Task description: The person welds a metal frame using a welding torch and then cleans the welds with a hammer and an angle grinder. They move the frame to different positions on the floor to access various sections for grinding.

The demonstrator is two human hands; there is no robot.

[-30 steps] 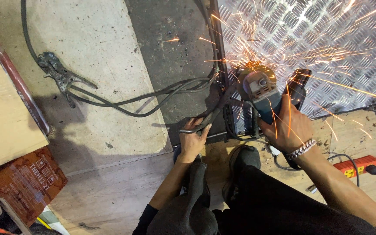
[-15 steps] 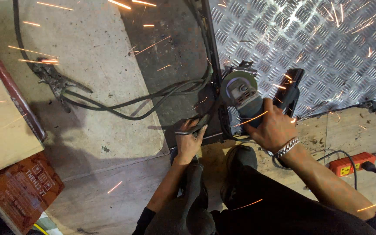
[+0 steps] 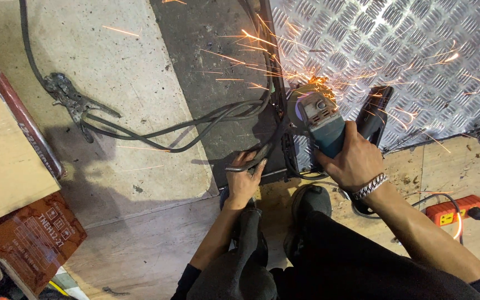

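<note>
Plate (image 3: 418, 66) of diamond-tread steel fills the upper right; its left edge is your landmark. Just left of that edge lies a dark sheet (image 3: 212, 72) crossed by cables (image 3: 179, 130), a clamp (image 3: 70, 100) farther left. Your grinder (image 3: 320, 125) sits on the edge, your right hand (image 3: 354, 161) wrapped round its body, likely to steady the sparking disc. Your left hand (image 3: 244, 178) grips a bent rod (image 3: 251, 161) below the sheet, seemingly bracing the work. Sparks hide the disc's contact; the power strip (image 3: 451, 211) is half-covered by your arm.

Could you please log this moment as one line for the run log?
right hand: grips blue-grey angle grinder, sparking | left hand: holds dark metal frame | beside: diamond-pattern steel plate
</note>
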